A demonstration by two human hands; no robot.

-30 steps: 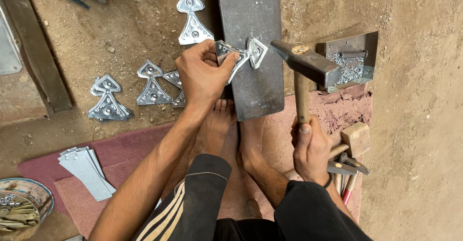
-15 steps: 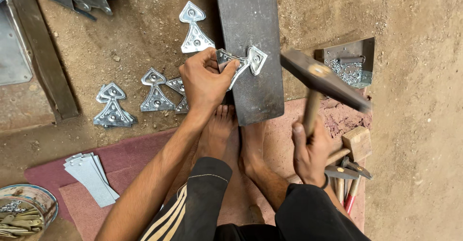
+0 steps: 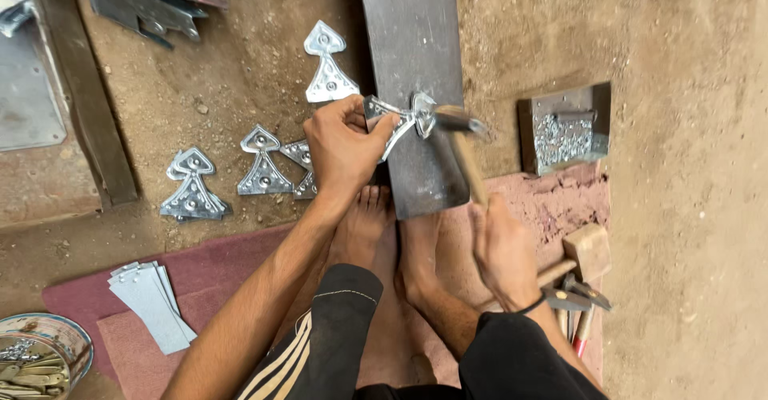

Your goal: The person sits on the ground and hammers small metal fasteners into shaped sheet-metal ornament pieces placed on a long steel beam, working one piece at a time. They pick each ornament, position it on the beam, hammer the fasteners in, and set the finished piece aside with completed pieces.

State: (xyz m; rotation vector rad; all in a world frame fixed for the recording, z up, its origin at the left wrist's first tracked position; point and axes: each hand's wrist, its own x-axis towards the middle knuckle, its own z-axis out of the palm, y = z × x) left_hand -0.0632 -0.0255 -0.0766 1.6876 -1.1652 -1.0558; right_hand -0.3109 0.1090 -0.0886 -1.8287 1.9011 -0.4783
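In the head view, the left hand (image 3: 342, 146) has its fingers curled tight around one end of a shiny metal ornament (image 3: 398, 120), a thin pressed piece of pointed leaf shape with small round bumps. The ornament lies across the near part of a dark steel bar (image 3: 412, 64), flat and smooth, which runs from the far edge of the dusty earth floor (image 3: 680, 208) toward the bare feet (image 3: 392, 240). The right hand (image 3: 502, 250) is closed around the pale wooden handle of a hammer (image 3: 462, 140); its steel head, a little blurred, meets the ornament at the right edge of the bar. Left of the bar, more finished ornaments (image 3: 262, 168) lie on the sandy floor. Plain grey strips (image 3: 152, 296) rest on a red mat (image 3: 104, 320) near the left corner. A square steel block (image 3: 566, 126) with a rough glittering face sits right of the bar.
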